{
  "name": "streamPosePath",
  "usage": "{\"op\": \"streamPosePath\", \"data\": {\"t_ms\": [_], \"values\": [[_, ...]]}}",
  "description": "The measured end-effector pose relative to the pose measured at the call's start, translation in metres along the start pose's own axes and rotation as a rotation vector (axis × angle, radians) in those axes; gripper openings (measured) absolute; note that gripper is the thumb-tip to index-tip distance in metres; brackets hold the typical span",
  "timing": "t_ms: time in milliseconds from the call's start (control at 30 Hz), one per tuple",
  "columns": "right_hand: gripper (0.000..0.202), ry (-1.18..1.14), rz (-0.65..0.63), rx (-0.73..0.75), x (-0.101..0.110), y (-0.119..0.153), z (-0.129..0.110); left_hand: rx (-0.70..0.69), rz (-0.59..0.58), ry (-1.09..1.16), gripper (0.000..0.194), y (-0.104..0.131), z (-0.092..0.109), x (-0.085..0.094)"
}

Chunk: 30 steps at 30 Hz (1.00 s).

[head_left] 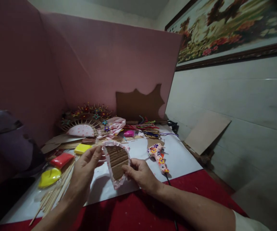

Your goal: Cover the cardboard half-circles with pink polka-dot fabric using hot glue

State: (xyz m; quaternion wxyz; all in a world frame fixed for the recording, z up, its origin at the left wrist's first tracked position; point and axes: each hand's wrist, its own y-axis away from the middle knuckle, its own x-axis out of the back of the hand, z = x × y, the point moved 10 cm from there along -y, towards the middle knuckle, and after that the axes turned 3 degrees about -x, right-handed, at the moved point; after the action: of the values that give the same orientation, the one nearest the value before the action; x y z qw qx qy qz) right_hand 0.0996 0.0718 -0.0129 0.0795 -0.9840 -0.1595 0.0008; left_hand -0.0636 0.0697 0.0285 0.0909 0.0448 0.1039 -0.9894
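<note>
Between my hands is a half-round piece of brown cardboard (116, 160), its edge wrapped in pink-white patterned fabric. My left hand (88, 163) pinches its upper left corner between thumb and fingers. At the right edge my right hand (140, 173) grips it, the thumb lying on the bare cardboard face. The piece is held up above the white sheet, its corrugated side toward me. Right of it, a flower-patterned glue gun (158, 157) lies on the sheet, its black cord running toward me.
Bamboo sticks (54, 192) and yellow and red packets (62, 159) lie at left. Behind are a stick-and-flower craft piece (82, 128), pink fabric (115, 125) and scissors (153, 133). Cut cardboard (138, 104) leans on the pink board. Red cloth (129, 211) covers the front.
</note>
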Motion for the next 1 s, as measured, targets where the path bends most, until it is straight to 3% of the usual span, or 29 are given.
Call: {"op": "streamPosePath", "data": {"t_ms": [200,300,333,400,500,633,800,1000], "values": [[0.032,-0.030,-0.005,0.081,-0.001,0.006,-0.011,-0.237,0.008,-0.327,0.027,-0.019,0.064,0.004],[0.035,-0.201,0.219,0.087,0.030,0.007,-0.015,-0.433,0.107,-0.728,0.027,-0.048,0.097,0.014],[0.036,-0.265,0.310,0.088,0.042,0.007,-0.016,-0.489,0.114,-0.950,0.029,-0.061,0.104,0.013],[0.039,-0.367,0.449,0.094,0.063,0.008,-0.017,-0.506,0.120,-1.106,0.031,-0.091,0.108,0.021],[0.040,-0.439,0.542,0.082,0.079,0.006,-0.016,-0.479,0.044,-1.343,0.029,-0.133,0.097,0.030],[0.039,-0.428,0.572,0.085,0.083,0.004,-0.016,-0.431,-0.152,-1.601,0.030,-0.167,0.059,0.035],[0.037,-0.377,0.586,0.081,0.086,0.002,-0.013,-0.424,-0.347,-1.727,0.035,-0.186,0.017,0.035],[0.036,-0.360,0.557,0.063,0.085,-0.002,-0.007,-0.415,-0.482,-1.762,0.051,-0.192,0.002,0.032]]}}
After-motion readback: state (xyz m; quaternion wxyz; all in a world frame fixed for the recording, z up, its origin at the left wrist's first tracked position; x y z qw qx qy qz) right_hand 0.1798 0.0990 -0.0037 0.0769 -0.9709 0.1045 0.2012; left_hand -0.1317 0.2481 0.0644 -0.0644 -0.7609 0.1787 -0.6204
